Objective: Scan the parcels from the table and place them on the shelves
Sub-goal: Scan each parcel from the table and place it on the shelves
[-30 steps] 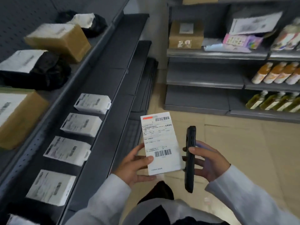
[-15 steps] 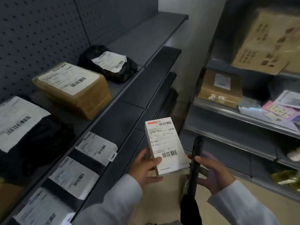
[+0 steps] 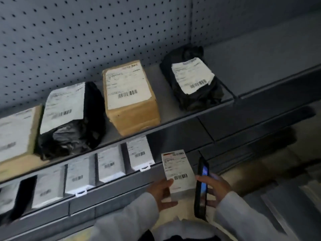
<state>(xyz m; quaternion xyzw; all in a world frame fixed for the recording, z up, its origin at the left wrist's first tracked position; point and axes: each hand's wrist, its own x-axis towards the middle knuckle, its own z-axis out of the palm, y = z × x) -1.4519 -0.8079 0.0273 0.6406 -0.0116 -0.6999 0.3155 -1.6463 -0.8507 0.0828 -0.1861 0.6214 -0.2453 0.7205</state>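
**Me:** White carton, the small parcel (image 3: pixel 178 173), sits in my left hand (image 3: pixel 160 193), thumb across its label face and fingers curled behind. It hangs in the air just in front of the lower shelf (image 3: pixel 111 184), near the right end of the row of white boxes (image 3: pixel 139 154).

**Colleague:** And your other hand?

**Me:** My right hand (image 3: pixel 214 191) wraps round the scanner (image 3: pixel 201 188), held upright and edge-on just beside the parcel, its screen lit.

**Colleague:** What could go wrong from here?

**Me:** I judge my grip is low on the carton, so tipping it toward the shelf could let it slide out. The shelf's front lip could also catch its bottom edge if I go in too flat. And with the scanner this close, I might knock the two together.

**Colleague:** Anything about the slot?

**Me:** Bare shelf shows to the right of the last white box; crowding that box could push it askew.

**Colleague:** How does the parcel look?

**Me:** Slim, rectangular, clean edges. A printed label covers the front: red strip and a barcode at the top, a second barcode lower down. The text is too blurred to read.
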